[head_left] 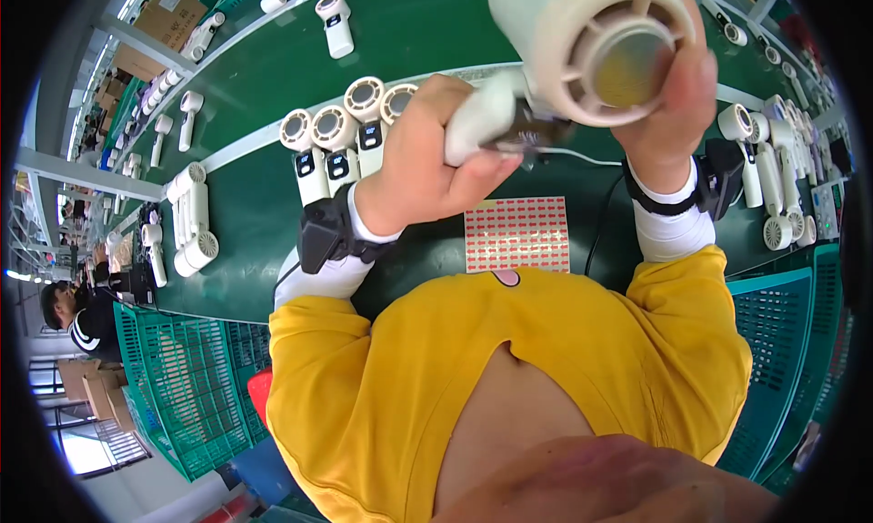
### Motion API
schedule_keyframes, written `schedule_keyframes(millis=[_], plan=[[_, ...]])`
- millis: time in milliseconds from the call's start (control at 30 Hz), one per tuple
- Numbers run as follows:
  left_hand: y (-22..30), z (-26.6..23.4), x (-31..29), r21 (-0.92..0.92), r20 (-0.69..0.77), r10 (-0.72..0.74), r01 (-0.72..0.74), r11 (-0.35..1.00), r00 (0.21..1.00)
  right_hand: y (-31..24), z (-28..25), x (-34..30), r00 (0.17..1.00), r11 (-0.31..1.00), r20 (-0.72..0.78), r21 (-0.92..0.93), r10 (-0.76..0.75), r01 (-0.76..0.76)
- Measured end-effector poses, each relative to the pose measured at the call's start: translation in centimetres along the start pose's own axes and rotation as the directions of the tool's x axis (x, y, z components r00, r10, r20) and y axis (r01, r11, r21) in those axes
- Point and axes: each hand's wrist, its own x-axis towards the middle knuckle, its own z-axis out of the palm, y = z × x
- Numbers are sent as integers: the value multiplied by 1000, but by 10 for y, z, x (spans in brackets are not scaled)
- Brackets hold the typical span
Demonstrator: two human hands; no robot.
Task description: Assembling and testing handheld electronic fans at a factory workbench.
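Close to the camera is a white handheld fan (555, 41), tilted so its round, ribbed end faces me. My left hand (418, 159) is wrapped round its white handle, where a dark panel shows. Around the far right side of the round head curls my right hand (673, 114), with the thumb blurred by motion. Several similar white fans (334, 129) lie side by side behind my left hand, some with lit displays. Under the held fan, a sheet of small red stickers (516, 236) rests on the green bench (250, 209).
More white fans (193, 218) lie at the left, and a group of fans (773, 164) fills the right side. One fan (335, 25) sits on the green belt (409, 27) beyond. Green crates (186, 377) stand at lower left. Another person (77, 318) is at far left.
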Motion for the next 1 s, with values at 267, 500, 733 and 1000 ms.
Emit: schedule_keyframes(millis=[267,500,733,1000], plan=[[-23,9,-10,-3,44,213,-213,977,976,-5,29,8,992,970,-6,211,123,-119],[3,18,-12,-388,138,-262,295,873,955,-10,25,-3,908,865,-175,-413,-381,283],[38,-35,23,-764,596,-349,645,29,723,-28,9,1,973,667,-11,-730,-231,150],[85,-70,10,-405,-417,256,-431,806,872,18,3,15,972,427,-37,-902,-234,69]])
